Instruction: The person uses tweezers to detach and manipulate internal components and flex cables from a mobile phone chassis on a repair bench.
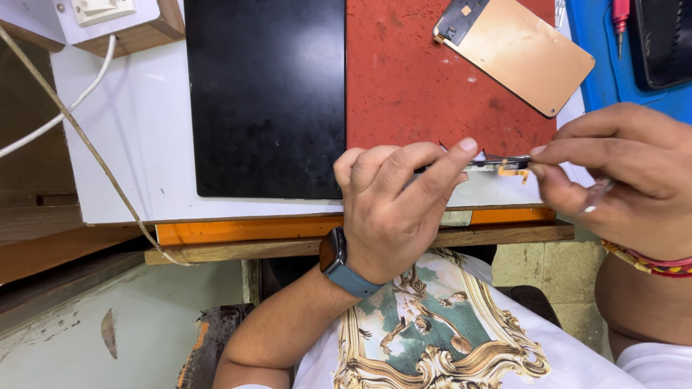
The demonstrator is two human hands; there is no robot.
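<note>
while both hands meet over the bench's front edge, one thin phone part [497, 165] is held between them, seen edge-on. its long axis runs left to right, near level, one end toward each hand, with a small orange flex tab hanging under its right end. the left hand [393, 209] grasps its left portion — index finger stretched along the top, thumb beneath, the other fingers curled in. the right hand [623, 176] pinches the right end between thumb and forefinger; a slim metal tool [597, 194] pokes out below those fingers, and i cannot tell how firmly it is gripped. the part hangs just above the white board [137, 137], at the lower edge of the red mat [418, 79].

counted: two hands, one held part, one watch [339, 263] on the left wrist, one bunch of red and yellow thread bands [649, 263] on the right wrist. on the bench lie one black mat [267, 94], one red mat beside it and one blue mat [598, 50] at the far right. one copper-backed screen panel [515, 50] rests tilted on the red mat, well apart from the hands. one red-handled screwdriver [620, 18] and one dark tray [663, 39] sit on the blue mat. two cables — one white [68, 108], one tan [86, 144] — run down the left side below one wall socket [104, 9].
</note>
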